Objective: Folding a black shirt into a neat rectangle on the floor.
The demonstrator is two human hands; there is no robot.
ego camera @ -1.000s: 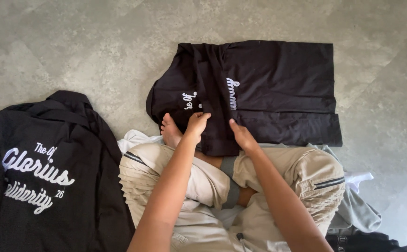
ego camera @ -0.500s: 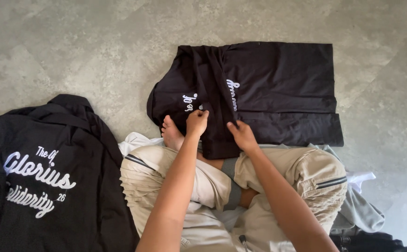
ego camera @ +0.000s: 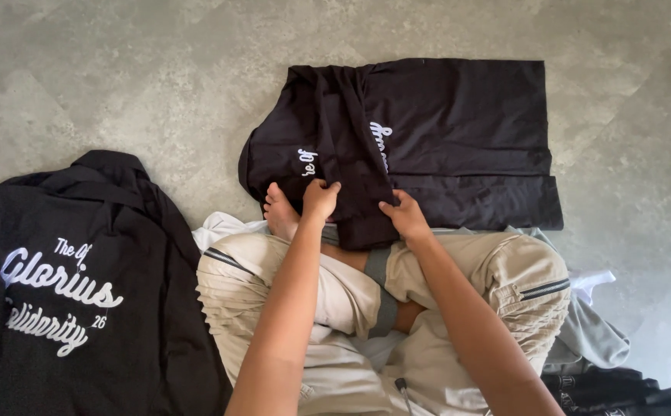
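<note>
Person sits cross-legged on grey mottled stone-look floor (ego camera: 120,69), beige cargo trousers (ego camera: 505,277), bare foot (ego camera: 280,216) out front. Task thing: black cotton t-shirt with white script print, half folded (ego camera: 458,131), lying flat on the floor just beyond the knees, near edge touching the legs. Left hand (ego camera: 320,199) pinches a folded strip of the shirt's cloth, fingers closed on it. Right hand (ego camera: 406,217) presses on the shirt's near edge, fingers curled onto the fabric; pinch or plain press, cannot tell.

Handling, as a judgement: soft, light, limp cloth, not fragile, creases and slides easily on smooth floor; best taken at a hem or fold edge with both hands.

Around: second black garment with large white lettering (ego camera: 66,293) spread on the floor, well apart to the left. Grey and white clothes heap (ego camera: 593,339) beside the right knee. Foot and knees crowd the shirt's near edge.
</note>
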